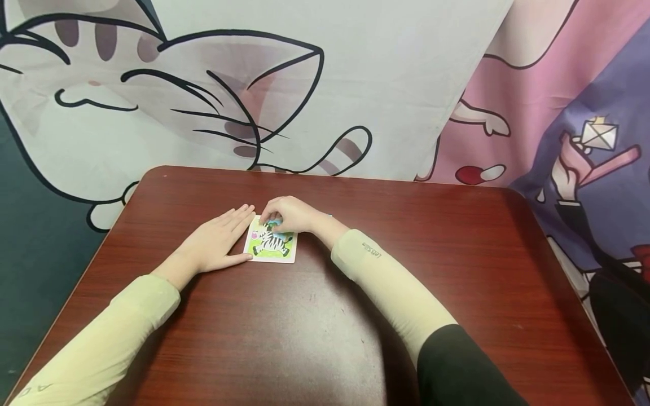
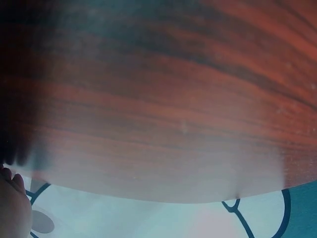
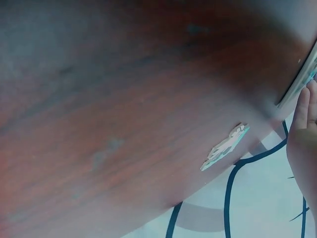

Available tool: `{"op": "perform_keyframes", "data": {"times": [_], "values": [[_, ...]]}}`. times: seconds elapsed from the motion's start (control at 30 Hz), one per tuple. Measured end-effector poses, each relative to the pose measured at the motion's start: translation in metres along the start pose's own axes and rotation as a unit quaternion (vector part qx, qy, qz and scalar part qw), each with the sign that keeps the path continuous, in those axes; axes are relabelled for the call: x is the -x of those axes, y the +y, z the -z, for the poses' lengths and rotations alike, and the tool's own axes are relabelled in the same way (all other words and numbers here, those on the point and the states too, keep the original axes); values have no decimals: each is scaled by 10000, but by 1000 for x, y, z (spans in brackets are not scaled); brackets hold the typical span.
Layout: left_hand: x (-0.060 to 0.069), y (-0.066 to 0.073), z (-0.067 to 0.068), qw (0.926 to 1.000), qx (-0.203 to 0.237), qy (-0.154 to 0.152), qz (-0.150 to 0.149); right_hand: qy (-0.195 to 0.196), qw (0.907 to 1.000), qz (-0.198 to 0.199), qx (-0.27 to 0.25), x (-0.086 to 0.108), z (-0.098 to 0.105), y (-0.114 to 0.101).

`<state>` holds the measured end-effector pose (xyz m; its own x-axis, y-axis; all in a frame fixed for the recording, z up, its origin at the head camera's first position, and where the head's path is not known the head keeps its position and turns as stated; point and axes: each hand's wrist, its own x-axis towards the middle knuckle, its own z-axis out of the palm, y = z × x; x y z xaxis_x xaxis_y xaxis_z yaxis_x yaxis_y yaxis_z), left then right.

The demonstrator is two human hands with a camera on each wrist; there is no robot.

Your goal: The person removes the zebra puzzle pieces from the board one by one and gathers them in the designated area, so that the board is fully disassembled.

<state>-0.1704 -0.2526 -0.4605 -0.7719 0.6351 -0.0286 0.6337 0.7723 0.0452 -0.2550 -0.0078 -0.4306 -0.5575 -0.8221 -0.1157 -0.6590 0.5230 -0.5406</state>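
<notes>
A square zebra picture puzzle (image 1: 271,251) with a white border lies flat on the table, between my two hands. My left hand (image 1: 215,239) rests palm down at its left side, fingers straight, thumb at the lower left corner and fingertips at the upper left. From above, my right hand (image 1: 291,214) curls its thumb and forefinger onto the upper part of the picture and pinches a puzzle piece there, largely hidden by the fingers. In the right wrist view the puzzle shows only at the right edge, beside the right hand (image 3: 304,144).
Loose jigsaw pieces (image 3: 225,147) lie on the table near its far edge, mostly hidden behind my right wrist in the head view. The brown wooden table (image 1: 274,338) ends at a cat-printed cloth (image 1: 386,84). The left wrist view shows mostly tabletop.
</notes>
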Motion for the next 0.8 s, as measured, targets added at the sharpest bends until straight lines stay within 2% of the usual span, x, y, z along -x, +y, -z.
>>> {"op": "perform_keyframes", "data": {"times": [0.43,0.8], "values": [[1,0,0,10000,-47,39,-35,-321,9994,84,-120,0,7,0],[1,1,1,10000,11,41,-38,-297,9995,48,-105,0,5,-1]]}}
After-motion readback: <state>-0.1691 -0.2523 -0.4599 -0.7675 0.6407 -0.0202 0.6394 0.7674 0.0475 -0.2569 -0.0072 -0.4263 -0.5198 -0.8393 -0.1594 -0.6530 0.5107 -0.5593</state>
